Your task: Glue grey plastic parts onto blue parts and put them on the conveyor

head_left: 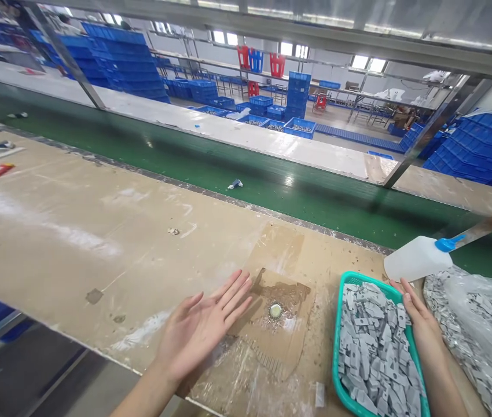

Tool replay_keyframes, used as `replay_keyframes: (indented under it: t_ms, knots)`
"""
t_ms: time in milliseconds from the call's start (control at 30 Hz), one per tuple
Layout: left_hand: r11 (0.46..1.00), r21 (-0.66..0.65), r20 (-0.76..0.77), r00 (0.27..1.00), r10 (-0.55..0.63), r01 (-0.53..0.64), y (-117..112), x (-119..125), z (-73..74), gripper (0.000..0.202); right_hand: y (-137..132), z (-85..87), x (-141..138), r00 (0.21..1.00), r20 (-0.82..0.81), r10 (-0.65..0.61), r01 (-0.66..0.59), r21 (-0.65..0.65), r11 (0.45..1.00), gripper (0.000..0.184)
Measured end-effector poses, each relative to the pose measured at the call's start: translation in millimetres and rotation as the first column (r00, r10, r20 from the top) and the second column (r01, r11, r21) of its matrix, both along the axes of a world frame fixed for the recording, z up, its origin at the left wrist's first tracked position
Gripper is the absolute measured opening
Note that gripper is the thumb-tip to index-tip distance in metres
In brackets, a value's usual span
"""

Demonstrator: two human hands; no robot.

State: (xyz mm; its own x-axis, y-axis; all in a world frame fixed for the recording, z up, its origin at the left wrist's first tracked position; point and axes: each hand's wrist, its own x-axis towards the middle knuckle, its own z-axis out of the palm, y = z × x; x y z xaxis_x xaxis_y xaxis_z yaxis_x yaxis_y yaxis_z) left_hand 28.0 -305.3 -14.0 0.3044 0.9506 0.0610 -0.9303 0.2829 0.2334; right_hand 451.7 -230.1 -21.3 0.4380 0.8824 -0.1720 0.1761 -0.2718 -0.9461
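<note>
My left hand (211,324) is held palm up above the table, its fingers stretched out and nothing in it. Just right of its fingertips, a small round cap-like piece (275,311) with a pale centre sits on a stained cardboard sheet (267,353). At the right, a green plastic basket (337,347) is full of small grey angular parts (374,347). My right hand (422,318) lies along the basket's right rim with its fingers extended. Part of that hand is turned away, and no part shows in it.
A white bottle with a blue nozzle (417,259) lies behind the basket. Far right is a clear plastic bag (484,301) among more grey parts. A green conveyor belt (176,156) runs behind the table, carrying a small dark-and-white piece (235,184). Blue crates (120,63) stand beyond.
</note>
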Motion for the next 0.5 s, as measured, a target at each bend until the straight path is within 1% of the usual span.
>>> replay_keyframes:
  t_ms: [67, 167, 233, 300, 367, 433, 500]
  knots:
    - [1.000, -0.008, 0.025, 1.000, -0.008, 0.008, 0.9, 1.1, 1.9, 0.076, 1.8, -4.9, 3.4, 0.999, -0.032, 0.014, -0.014, -0.010, 1.000, 0.083]
    - [1.000, -0.021, 0.047, 0.999, -0.012, 0.013, 1.6, 2.9, 3.2, 0.076, 2.6, -7.3, 5.2, 0.996, -0.092, 0.011, -0.010, 0.013, 1.000, 0.084]
    - [0.999, -0.037, 0.055, 0.998, -0.013, 0.015, 2.1, 3.2, 1.9, 0.074, 2.1, -6.4, 5.2, 0.995, -0.099, 0.002, -0.001, 0.010, 1.000, 0.080]
    - [0.997, -0.074, 0.047, 0.999, 0.004, -0.001, 3.2, 3.0, -0.1, 0.068, 1.6, -6.3, 5.3, 0.994, -0.110, 0.008, -0.009, -0.006, 1.000, 0.073]
    - [0.991, -0.129, 0.007, 1.000, 0.022, -0.021, 5.2, 2.9, -0.7, 0.059, 1.8, -9.4, 5.8, 0.987, -0.160, 0.023, -0.021, 0.015, 1.000, 0.062]
    - [0.982, -0.185, -0.070, 0.997, 0.028, -0.041, 9.4, 3.3, 1.5, 0.054, 3.1, -16.4, 6.0, 0.981, -0.191, 0.031, -0.017, 0.075, 0.997, 0.052]
    - [0.976, -0.212, -0.181, 0.983, 0.010, -0.049, 17.6, 3.0, 6.2, 0.051, 5.2, -24.9, 5.2, 0.995, -0.091, 0.038, -0.024, 0.150, 0.988, 0.050]
